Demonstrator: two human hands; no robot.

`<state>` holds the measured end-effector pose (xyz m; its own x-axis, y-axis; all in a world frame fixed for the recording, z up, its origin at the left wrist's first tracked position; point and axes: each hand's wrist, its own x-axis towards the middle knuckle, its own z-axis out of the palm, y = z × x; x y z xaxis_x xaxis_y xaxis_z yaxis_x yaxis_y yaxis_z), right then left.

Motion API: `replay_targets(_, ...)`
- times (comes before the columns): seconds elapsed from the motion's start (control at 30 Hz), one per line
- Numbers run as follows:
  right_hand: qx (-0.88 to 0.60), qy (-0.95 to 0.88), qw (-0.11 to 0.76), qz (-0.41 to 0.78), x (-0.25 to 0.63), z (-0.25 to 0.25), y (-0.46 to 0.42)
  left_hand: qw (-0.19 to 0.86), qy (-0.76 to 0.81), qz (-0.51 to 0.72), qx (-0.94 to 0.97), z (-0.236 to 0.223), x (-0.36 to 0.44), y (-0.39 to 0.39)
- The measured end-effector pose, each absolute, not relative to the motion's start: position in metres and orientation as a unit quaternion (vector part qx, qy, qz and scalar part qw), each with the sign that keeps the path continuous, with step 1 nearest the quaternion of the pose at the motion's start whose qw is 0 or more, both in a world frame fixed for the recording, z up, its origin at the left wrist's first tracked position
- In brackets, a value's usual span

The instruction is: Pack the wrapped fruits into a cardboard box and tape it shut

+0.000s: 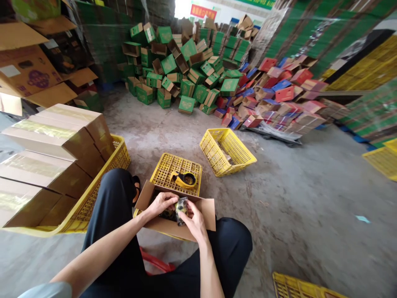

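Both hands meet over an open brown cardboard box point(207, 212) that rests on my lap and an upturned yellow crate point(169, 167). My left hand point(161, 203) and my right hand point(192, 221) are both closed on a small dark packet with a shiny wrapper point(181, 207), held just above the box's opening. More dark items lie inside the box, partly hidden by my hands. A yellow tape dispenser point(185, 179) lies on the upturned crate just beyond the box.
A large yellow crate point(122, 159) at my left holds several taped brown cartons point(46, 165). Another yellow crate point(228, 151) sits tilted on the concrete floor ahead. Heaps of green boxes point(173, 70) and red and blue boxes point(273, 95) fill the back. Further yellow crates lie right point(381, 159) and near point(297, 287).
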<state>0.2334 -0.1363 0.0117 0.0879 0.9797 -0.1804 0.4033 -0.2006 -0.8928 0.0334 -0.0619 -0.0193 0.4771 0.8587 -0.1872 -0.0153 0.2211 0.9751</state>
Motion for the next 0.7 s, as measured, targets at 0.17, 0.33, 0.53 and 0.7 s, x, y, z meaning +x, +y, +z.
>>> replay_targets(0.17, -0.796, -0.536, 0.197, 0.199, 0.240, 0.014, -0.138, 0.528, 0.412, 0.312, 0.674, -0.024, 0.032, -0.058)
replay_targets(0.33, -0.799, -0.592, -0.024, 0.100, 0.234, 0.013, -0.126, 0.384, 0.342, 0.250, 0.820, -0.034, 0.032, -0.059)
replay_targets(0.53, -0.784, -0.599, -0.114, 0.115, 0.221, -0.002, -0.103, 0.328, 0.347, 0.136, 0.868, -0.048, 0.033, -0.067)
replay_targets(0.7, -0.783, -0.600, -0.116, 0.114, 0.214, -0.013, -0.105, 0.331, 0.400, 0.097, 0.849, -0.045, 0.027, -0.069)
